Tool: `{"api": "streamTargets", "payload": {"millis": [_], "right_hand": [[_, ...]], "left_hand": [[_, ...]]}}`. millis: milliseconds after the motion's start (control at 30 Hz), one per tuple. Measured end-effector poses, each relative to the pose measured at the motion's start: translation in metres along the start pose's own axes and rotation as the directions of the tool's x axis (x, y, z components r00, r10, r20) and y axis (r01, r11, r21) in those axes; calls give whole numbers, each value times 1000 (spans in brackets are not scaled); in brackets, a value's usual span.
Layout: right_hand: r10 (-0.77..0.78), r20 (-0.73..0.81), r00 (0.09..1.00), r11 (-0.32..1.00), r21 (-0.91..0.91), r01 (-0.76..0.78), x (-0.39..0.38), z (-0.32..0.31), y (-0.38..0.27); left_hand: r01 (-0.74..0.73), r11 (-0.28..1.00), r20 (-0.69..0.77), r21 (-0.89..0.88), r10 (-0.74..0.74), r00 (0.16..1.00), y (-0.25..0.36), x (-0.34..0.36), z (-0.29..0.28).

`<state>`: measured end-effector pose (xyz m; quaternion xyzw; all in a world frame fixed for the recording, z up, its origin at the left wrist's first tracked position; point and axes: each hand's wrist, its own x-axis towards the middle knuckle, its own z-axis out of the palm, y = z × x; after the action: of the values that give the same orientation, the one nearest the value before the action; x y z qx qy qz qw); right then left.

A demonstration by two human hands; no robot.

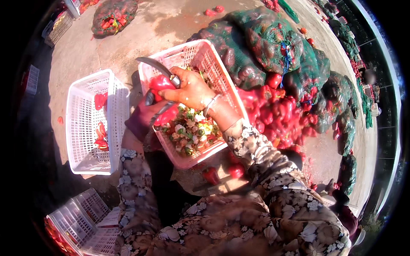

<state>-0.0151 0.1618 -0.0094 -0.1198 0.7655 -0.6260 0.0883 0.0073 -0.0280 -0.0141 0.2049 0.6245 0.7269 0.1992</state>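
In the centre, my right hand (194,89) is closed on a knife (156,65) with a curved blade, angled up to the left. It touches a red pepper (161,83) just under the blade. My left hand (143,115), in a dark glove, grips red pepper just below; whether it is one piece or more, I cannot tell. Both hands are over a pink perforated crate (207,151) containing pale cores, seeds and green stems (196,130). A white crate (87,164) with a few red pieces (101,138) stands to the left.
Green mesh sacks of peppers (273,45) and loose red peppers (279,115) spread rightward on concrete (111,53). Another sack (113,17) lies at the back. More crates (85,217) sit at lower left. Other people (348,213) appear at the far right edge.
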Motion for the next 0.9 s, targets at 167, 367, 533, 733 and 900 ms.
{"api": "streamTargets", "payload": {"millis": [167,367,533,733,900], "right_hand": [[-500,-300,812,866,-173,470,33,11,-37],[162,-644,748,980,194,-45,-28,-78,103],[149,-842,518,654,-309,-691,-156,-227,251],[334,-493,803,441,-671,-596,-145,-263,301],[537,-354,766,381,-708,-595,-116,-241,297]], "left_hand": [[55,944,-345,-327,-173,923,-7,-15,-52],[-287,884,-855,-370,-203,477,26,-73,-150],[-404,850,-942,-337,-309,134,31,-46,-127],[-82,956,-771,-283,-176,612,-7,19,-82],[15,991,-739,-136,-111,664,-6,47,-28]]}}
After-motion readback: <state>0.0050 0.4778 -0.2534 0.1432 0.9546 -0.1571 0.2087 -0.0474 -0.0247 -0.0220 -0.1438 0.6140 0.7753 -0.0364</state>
